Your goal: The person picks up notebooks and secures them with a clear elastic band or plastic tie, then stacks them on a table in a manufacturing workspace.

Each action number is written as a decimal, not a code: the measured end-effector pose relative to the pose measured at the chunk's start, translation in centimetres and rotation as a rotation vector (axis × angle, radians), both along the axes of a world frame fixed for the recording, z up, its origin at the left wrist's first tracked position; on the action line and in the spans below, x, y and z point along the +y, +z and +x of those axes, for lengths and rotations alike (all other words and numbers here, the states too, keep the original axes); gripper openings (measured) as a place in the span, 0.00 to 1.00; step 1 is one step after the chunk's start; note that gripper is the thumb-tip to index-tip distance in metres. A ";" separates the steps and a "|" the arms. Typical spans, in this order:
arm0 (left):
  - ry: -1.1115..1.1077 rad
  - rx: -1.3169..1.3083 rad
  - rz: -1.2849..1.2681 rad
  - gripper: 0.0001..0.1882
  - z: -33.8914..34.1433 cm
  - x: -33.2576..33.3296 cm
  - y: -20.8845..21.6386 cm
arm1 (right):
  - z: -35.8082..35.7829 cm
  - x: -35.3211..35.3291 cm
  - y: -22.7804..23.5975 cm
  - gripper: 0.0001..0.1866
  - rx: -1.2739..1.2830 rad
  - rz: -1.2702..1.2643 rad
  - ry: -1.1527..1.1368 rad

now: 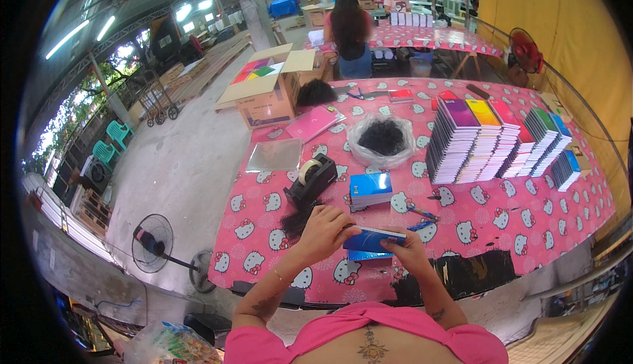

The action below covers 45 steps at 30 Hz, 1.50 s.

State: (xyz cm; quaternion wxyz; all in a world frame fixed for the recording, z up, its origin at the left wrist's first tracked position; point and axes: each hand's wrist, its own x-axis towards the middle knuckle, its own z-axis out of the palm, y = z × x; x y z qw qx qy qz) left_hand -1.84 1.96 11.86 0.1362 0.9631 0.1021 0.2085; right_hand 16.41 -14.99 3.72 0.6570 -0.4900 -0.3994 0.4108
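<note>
A small blue notebook (pixel 374 239) is held tilted in front of me above the pink table. My left hand (pixel 324 233) pinches its left end, fingers closed. My right hand (pixel 410 252) grips its right end, thumb on the cover. Another blue notebook (pixel 368 255) lies flat on the table beneath it, partly hidden. Just beyond my hands sits a short stack of blue notebooks (pixel 370 189). A black tape dispenser (pixel 311 181) with a pale roll stands to the left, with a black fuzzy bundle (pixel 298 223) beside my left hand.
Tall stacks of coloured notebooks (pixel 455 143) stand at right. A plastic bag of black tangled material (pixel 382 138) sits mid-table. Blue-handled tools (pixel 422 216) lie nearer. An open carton (pixel 267 97) stands at the far left, a floor fan (pixel 155 242) below. People sit farther back.
</note>
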 end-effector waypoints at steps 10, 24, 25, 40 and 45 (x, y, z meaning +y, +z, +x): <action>0.266 -0.008 0.288 0.47 -0.1 -5.1 -6.6 | -1.2 0.1 1.1 0.12 0.051 0.029 -0.215; 0.370 -0.021 0.424 0.49 2.8 -3.0 -0.1 | -2.0 -0.2 2.4 0.15 -0.069 -0.081 -0.136; 0.276 0.011 0.377 0.49 2.6 -3.6 -1.8 | -1.8 -0.4 2.8 0.15 -0.055 -0.137 -0.125; 0.252 -0.035 0.419 0.47 2.6 -4.8 -1.5 | -2.9 0.5 1.5 0.12 -0.041 0.032 -0.095; 0.098 0.081 0.386 0.48 1.7 -6.6 -3.1 | -1.2 0.9 1.9 0.13 0.041 0.017 -0.102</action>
